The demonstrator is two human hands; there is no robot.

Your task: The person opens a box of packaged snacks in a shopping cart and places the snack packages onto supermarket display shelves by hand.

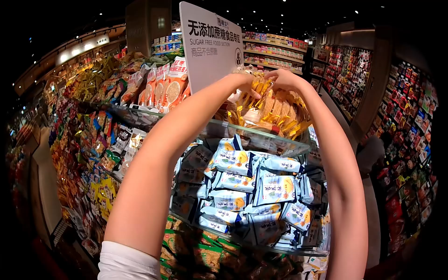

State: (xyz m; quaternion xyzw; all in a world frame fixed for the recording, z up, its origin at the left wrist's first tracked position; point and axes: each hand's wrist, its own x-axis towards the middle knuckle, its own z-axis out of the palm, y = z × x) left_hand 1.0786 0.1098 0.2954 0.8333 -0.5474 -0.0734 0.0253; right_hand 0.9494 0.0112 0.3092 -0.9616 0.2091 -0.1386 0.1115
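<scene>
Both arms reach up and forward to the top shelf, where clear and yellow packets (273, 108) of round brown biscuits stand in rows. My left hand (244, 85) is at the left side of these packets, its fingers bent over them and partly hidden. At the back right of the same packets is my right hand (283, 79), its fingertips curled down behind the yellow wrappers. What either hand grips, if anything, cannot be made out. Just left of my left hand rises a white sign (205, 51) with black lettering.
Light-blue packets (275, 189) fill the bin under the glass edge (261, 135). Green-edged packets (205, 256) lie below. Orange and white bags (161, 88) stand left of the sign. Packed wall shelves (347, 74) are at the right, with an aisle (337, 108) between.
</scene>
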